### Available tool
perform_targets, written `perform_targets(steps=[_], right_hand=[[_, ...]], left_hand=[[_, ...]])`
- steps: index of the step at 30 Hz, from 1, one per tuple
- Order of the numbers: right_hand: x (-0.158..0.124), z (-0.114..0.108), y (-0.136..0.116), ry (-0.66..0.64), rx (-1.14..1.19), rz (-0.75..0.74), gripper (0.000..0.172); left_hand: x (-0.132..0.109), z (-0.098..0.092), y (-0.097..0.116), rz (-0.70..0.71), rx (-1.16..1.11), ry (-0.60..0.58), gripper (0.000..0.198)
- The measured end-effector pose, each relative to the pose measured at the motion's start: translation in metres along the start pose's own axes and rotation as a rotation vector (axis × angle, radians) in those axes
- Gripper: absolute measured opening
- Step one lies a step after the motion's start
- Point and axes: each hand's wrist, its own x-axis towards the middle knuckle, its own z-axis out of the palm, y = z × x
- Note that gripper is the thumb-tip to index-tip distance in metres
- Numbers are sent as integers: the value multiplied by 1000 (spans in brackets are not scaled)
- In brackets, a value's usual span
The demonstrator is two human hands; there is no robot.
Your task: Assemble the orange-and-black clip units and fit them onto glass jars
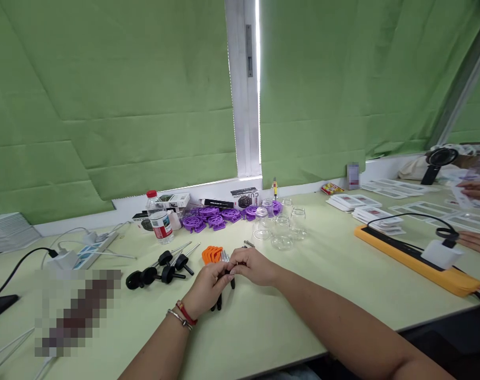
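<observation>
My left hand [206, 287] and my right hand [253, 266] meet over the table, fingertips pinched together on something small and dark that the fingers mostly hide. Just beneath them lie metal rods [224, 256] with black ends [219, 302], partly covered by my hands. A row of orange plastic pieces [212, 255] sits directly behind my left hand. To its left are several black round-headed pieces [168, 274] with stems, and thin metal rods [192, 248] beside them. Small metal parts [248, 243] rest behind my right hand.
Purple plastic pieces [208, 217] are piled at the back, near a water bottle [160, 219] and a cup holder box [245, 198]. Clear glass cups [282, 235] stand right of them. An orange power strip [414, 261] lies right; another person's hand [477, 241] is beyond it.
</observation>
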Motion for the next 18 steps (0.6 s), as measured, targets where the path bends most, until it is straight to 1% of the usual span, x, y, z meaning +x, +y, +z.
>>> perform_targets(steps=[4, 6, 7, 9, 11, 12, 14, 15, 18], right_hand=[[1, 0, 6, -15, 113, 6, 10], [2, -5, 13, 4, 194, 65, 11], [3, -8, 19, 42, 222, 119, 13], [3, -19, 31, 193, 215, 264, 20], [3, -30, 45, 366, 80, 412, 25], [3, -35, 52, 392, -44, 487, 27], [2, -42, 63, 375, -310, 556, 28], [3, -43, 67, 351, -395, 568, 28], [7, -37, 74, 303, -502, 591, 22]], left_hand=[[0, 0, 0, -7, 4, -3, 17], [-1, 0, -1, -21, 17, 1, 18], [-1, 0, -2, -31, 26, 4, 18], [-2, 0, -2, -50, 46, 12, 19], [-2, 0, -2, -62, 64, 16, 20], [-2, 0, -2, -64, 68, 13, 21], [-2, 0, -2, -64, 62, 6, 21], [-1, 0, -2, -64, 55, 4, 22], [-1, 0, -3, -65, 35, 7, 23]])
